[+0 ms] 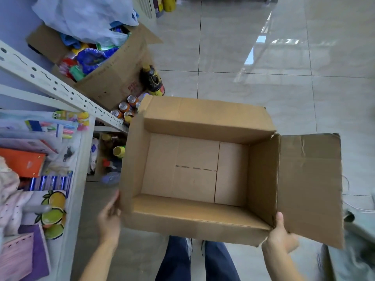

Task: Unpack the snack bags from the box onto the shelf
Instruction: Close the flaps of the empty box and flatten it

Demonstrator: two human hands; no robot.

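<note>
I hold an open cardboard box [203, 218] in the air above the floor; its inside shows only bare cardboard. My left hand [108, 218] grips the box's near left corner from outside. My right hand [281, 236] grips the near right corner, thumb up along the edge, beside a flap hanging out to the right. The grey metal shelf [79, 159] runs along the left, its top carrying colourful packets and stationery. No snack bag lies in the held box.
A second cardboard box [115, 78] full of colourful snack bags, topped by a plastic bag [85, 15], stands on the floor at the back left. Dark bottles [153, 80] and several cans [125, 108] stand beside it. Tiled floor [263, 57] stretches to the right. My legs are below the box.
</note>
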